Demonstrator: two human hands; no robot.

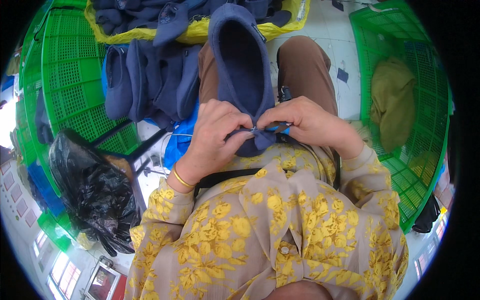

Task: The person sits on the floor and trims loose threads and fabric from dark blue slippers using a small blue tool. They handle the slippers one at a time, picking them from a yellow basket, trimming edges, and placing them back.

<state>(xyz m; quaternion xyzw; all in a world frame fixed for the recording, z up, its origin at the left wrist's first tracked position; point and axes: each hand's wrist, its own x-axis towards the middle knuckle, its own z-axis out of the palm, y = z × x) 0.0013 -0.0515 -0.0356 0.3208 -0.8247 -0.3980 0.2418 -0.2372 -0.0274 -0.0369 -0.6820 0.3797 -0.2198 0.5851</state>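
Note:
A navy blue slipper lies over my lap, its toe pointing away from me and its dark opening facing up. My left hand, with a gold bangle at the wrist, pinches the slipper's near end between thumb and forefinger. Opposite it, my right hand has its fingertips pressed together at the same spot. A small tool with dark and blue parts is tucked in the right hand; its kind is mostly hidden. A tiny light bit shows between the fingertips, too small to name.
Several navy slippers stand in a row at the left, beside a yellow sack full of more. Green plastic baskets stand left and right; the right one holds an olive cloth. A black plastic bag hangs lower left.

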